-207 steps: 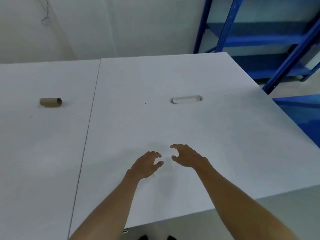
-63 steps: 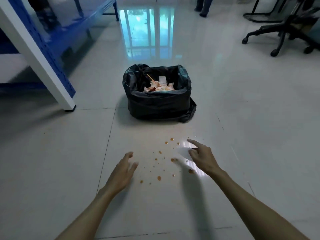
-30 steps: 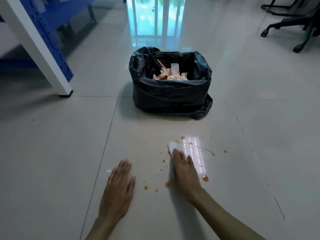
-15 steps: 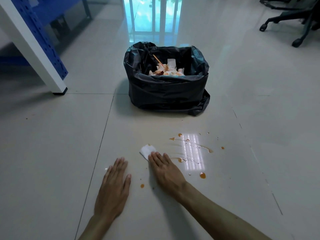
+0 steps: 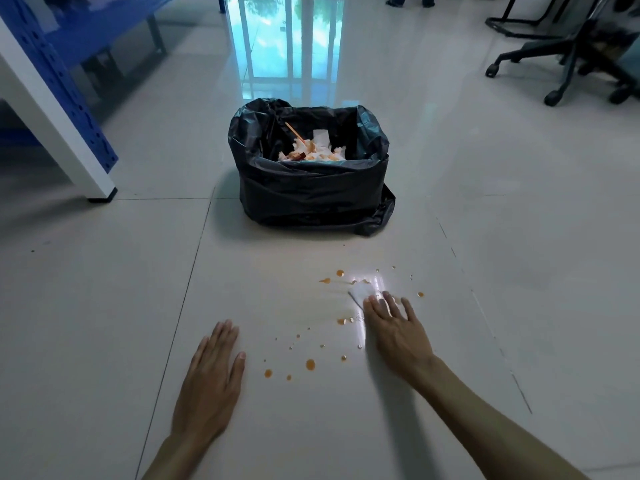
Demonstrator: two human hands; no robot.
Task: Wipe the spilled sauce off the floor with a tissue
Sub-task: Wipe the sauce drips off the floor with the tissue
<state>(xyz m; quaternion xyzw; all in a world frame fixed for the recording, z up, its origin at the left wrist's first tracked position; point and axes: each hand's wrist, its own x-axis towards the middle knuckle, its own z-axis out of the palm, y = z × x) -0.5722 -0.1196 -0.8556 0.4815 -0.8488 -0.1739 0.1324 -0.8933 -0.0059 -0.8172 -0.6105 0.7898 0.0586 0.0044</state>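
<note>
Orange sauce drops [image 5: 310, 364] are scattered over the pale tiled floor [image 5: 104, 306], with more drops and thin smears [image 5: 340, 273] farther ahead. My right hand [image 5: 394, 327] lies flat on a white tissue [image 5: 362, 292] and presses it to the floor among the far drops; only the tissue's far corner shows beyond my fingertips. My left hand [image 5: 213, 375] rests palm down on the floor, fingers together, left of the drops and holding nothing.
A bin lined with a black bag [image 5: 311, 188] stands just beyond the spill, holding stained tissues. A blue and white shelf leg [image 5: 69, 133] stands at the left. Office chairs on castors [image 5: 568, 64] stand at the far right.
My right hand has slid the tissue from the left side of the spill to its right side. Smears show where it passed. The left hand has stayed flat in place.
</note>
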